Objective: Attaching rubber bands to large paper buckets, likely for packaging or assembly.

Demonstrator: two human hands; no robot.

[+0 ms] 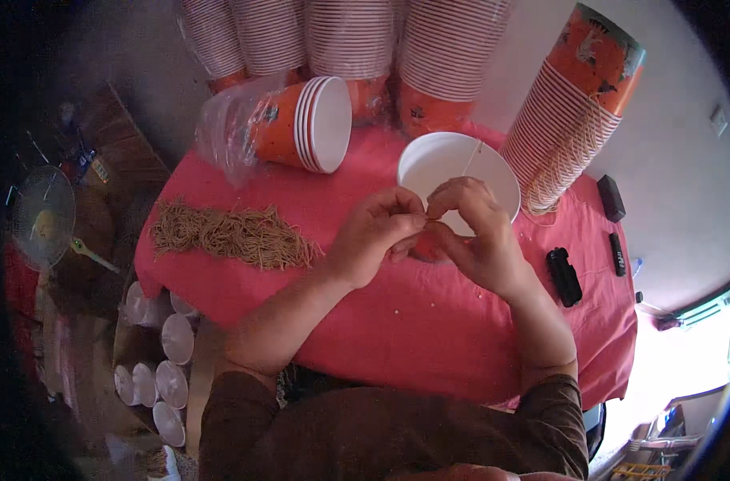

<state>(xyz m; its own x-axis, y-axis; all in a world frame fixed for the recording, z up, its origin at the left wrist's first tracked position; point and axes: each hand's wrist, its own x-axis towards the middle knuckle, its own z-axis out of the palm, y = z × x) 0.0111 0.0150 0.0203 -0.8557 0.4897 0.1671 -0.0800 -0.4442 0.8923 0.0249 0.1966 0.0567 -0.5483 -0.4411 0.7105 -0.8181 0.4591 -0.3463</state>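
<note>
Pinching fingertips (415, 222) together over the near rim of an open paper bucket (433, 160) on a red tablecloth (397, 337).

The left hand (377, 232) and right hand (485, 232) meet with thumbs and forefingers drawn in close; whatever sits between them is too small to tell. The bucket's white inside faces the camera, and a thin pale cord (475, 154) shows at its far side. Left of the hands lies a loose bundle of tan twine (229, 235), with nested buckets (330, 124) lying sideways behind it, partly in clear plastic (229, 132). On the right, a tall orange bucket stack (549, 112) tilts, looped cords (573, 156) draped along it; a black case (564, 276) lies nearer.
</note>
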